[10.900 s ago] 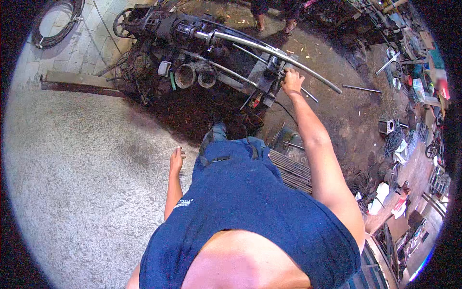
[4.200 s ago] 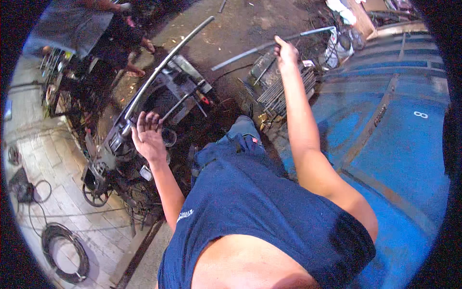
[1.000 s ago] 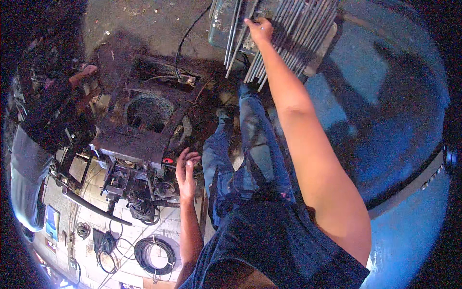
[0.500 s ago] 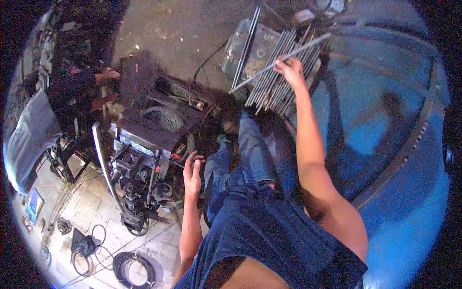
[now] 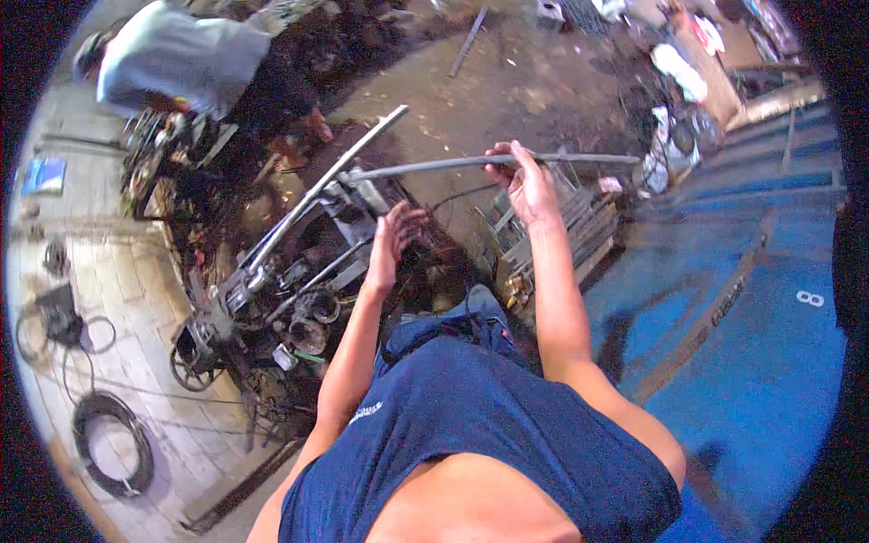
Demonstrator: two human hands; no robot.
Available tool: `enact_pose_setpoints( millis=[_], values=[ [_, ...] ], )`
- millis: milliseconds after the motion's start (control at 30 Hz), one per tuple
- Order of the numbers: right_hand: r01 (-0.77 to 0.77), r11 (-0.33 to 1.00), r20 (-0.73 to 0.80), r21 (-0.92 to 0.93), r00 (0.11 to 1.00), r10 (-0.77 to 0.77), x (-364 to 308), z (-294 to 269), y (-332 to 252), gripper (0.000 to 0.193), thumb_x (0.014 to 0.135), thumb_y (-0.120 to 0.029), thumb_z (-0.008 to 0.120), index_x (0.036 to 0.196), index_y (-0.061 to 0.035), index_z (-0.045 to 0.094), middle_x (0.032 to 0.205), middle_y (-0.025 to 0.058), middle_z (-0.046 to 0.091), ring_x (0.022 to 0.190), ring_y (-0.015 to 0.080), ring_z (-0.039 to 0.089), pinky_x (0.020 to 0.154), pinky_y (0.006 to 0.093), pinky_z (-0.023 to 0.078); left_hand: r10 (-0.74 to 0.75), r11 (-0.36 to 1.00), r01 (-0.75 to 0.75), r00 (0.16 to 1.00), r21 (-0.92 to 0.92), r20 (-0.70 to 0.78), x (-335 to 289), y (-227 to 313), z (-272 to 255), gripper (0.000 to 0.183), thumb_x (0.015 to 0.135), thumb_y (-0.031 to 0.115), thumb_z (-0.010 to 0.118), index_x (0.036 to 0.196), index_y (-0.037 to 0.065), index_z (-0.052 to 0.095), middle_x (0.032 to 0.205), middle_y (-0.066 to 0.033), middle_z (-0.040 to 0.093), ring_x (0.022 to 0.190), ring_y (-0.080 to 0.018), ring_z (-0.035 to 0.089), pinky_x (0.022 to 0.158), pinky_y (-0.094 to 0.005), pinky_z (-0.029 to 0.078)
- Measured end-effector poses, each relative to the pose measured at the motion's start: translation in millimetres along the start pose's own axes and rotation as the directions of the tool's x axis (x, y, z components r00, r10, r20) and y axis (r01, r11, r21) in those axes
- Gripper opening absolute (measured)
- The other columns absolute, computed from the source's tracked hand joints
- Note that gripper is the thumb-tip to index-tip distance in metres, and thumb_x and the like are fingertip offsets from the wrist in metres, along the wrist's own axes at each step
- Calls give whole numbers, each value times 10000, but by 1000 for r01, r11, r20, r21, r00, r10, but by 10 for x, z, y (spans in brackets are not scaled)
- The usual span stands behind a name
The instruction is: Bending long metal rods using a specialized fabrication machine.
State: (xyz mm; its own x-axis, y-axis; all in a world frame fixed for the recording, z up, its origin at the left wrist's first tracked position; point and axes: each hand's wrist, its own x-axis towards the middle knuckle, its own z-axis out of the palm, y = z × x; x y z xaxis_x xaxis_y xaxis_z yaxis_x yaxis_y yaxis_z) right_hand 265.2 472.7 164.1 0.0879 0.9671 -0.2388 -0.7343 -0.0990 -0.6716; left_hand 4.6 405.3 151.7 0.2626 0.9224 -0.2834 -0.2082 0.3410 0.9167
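A long grey metal rod (image 5: 434,166) lies nearly level across the view, with my right hand (image 5: 528,188) closed on it right of its middle. Its left end reaches the top of a dark, greasy machine (image 5: 312,262), beside a long pale bar (image 5: 376,128) that slants up over it; whether rod and machine touch I cannot tell. My left hand (image 5: 391,242) hovers beside the machine, fingers apart and nothing in it. Below and right of my right hand, a stack of similar metal rods (image 5: 566,249) rests on a low support, partly hidden by my forearm.
At the upper left another person in a grey shirt (image 5: 181,59) bends over dark machinery. A coil of black hose (image 5: 86,443) and cables lie on the pale tiled floor. Blue sheet metal (image 5: 769,389) fills the right side. Bags and scrap (image 5: 679,72) lie at the far right.
My right hand has lifted the rod off the stack and swung it left toward the machine. My left hand has risen beside the machine. The view has turned.
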Motion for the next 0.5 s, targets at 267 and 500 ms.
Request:
enact_pose_setpoints(
  millis=[267, 500],
  values=[
    [-120, 993, 260, 17, 959, 111, -875, 1747, 549, 239, 957, -206, 527, 966, 11, 626, 966, 118, 658, 906, 217, 649, 753, 344, 585, 438, 394, -454, 857, -799, -271, -686, 1407, -731, 659, 962, 557, 257, 1329, 33, 416, 1395, -199, 413, 1308, -382, 369, 1073, -564, 279],
    [-173, 985, 588, -13, 796, 148, -1365, 2501, 1032, 455, 922, -336, 574, 1266, -58, 468, 1178, 176, 565, 1140, 289, 540, 979, 464, 456, 401, 183, -674, 715, -715, -572, -1380, 1801, -1530, 550, 991, 480, 242, 1143, 31, 521, 1254, -161, 554, 1227, -384, 469, 1028, -627, 331]
  ],
)
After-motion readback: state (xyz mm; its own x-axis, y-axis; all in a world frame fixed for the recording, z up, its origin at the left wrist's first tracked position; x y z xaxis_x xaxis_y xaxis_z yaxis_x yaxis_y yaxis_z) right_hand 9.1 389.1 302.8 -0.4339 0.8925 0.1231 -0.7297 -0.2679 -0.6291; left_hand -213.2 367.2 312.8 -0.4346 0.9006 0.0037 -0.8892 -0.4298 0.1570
